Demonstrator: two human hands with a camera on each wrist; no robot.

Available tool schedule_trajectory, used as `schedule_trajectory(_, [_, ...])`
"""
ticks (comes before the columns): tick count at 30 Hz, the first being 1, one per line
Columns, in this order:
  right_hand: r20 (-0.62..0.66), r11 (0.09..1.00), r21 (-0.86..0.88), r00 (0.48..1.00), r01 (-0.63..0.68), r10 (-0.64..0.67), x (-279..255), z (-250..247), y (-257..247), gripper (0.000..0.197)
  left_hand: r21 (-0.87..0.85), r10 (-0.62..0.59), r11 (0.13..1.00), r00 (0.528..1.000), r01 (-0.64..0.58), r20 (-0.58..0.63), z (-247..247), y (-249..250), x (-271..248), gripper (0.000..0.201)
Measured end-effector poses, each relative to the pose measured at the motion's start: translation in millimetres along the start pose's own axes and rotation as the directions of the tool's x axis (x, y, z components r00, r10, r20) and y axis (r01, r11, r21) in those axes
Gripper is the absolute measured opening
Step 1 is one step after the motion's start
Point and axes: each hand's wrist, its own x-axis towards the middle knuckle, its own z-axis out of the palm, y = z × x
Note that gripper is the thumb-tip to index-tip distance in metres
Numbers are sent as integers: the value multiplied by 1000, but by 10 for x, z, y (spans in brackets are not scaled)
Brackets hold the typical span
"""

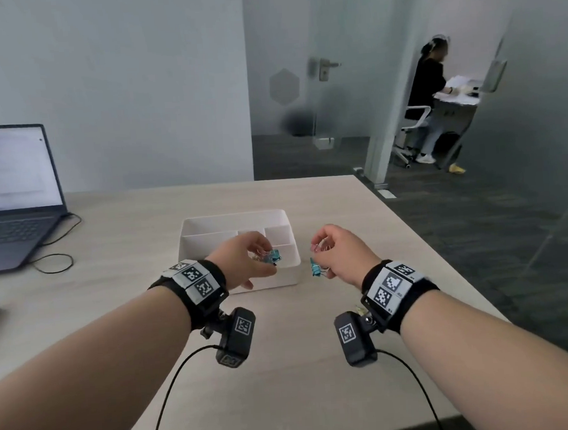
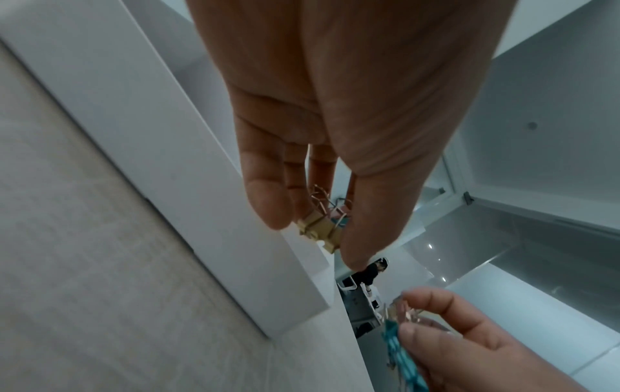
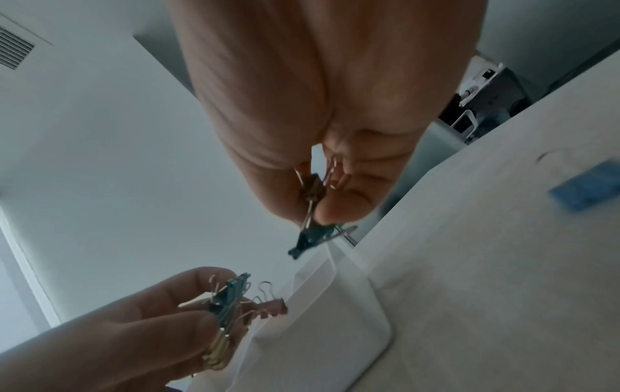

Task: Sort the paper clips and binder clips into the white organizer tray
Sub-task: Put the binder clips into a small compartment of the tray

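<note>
The white organizer tray (image 1: pixel 210 224) sits mid-table with several compartments. My left hand (image 1: pixel 245 257) hovers over its front right part and pinches a bunch of binder clips (image 1: pixel 273 256): teal ones, a gold one (image 2: pixel 318 234) and a pink one (image 3: pixel 273 309). My right hand (image 1: pixel 336 251) hangs just right of the tray, above the table. It pinches binder clips too: a teal one (image 1: pixel 316 268) dangles below the fingers and a pink one (image 1: pixel 316 246) shows at the fingertips. The same tray's wall (image 2: pixel 161 169) fills the left wrist view.
An open laptop (image 1: pixel 12 195) with a black cable stands at the table's back left. A blue flat object (image 3: pixel 585 184) lies on the table to the right. The table's right edge (image 1: pixel 410 240) runs close by my right hand. A person stands far behind a glass door.
</note>
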Motion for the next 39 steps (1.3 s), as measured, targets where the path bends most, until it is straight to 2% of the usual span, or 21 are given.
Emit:
schedule_trajectory(3, [-76,1000,15,997,8,-7,140,191,-110,17,11,7,1000,1000,-6,-12,-47,-88,24,32])
schedule_trajectory(8, [-110,999,-8,993,38,-39,327,464,-235,20,132,21,991,999,-16,-34,-41,-105,102,32])
schedule_trajectory(15, [-49,964,-226,987,137,-152,401,653,-197,18,309,80,950,993,-51,-82,30,-120,158,34])
schedule_trajectory(25, [1,978,-182,994,104,-106,358,619,-148,17,498,139,864,987,-81,-80,153,-63,104,29])
schedule_trajectory(32, [34,987,-126,995,101,-97,227,461,-98,18,409,121,911,983,-55,-137,194,-96,26,31])
schedule_trajectory(36, [-19,991,-91,995,100,-102,93,254,-16,15,316,175,942,968,-111,-181,293,-167,-104,18])
schedule_trajectory(39, [-36,985,-163,997,64,-71,19,3,166,11,235,175,964,959,-120,-225,392,-189,-227,10])
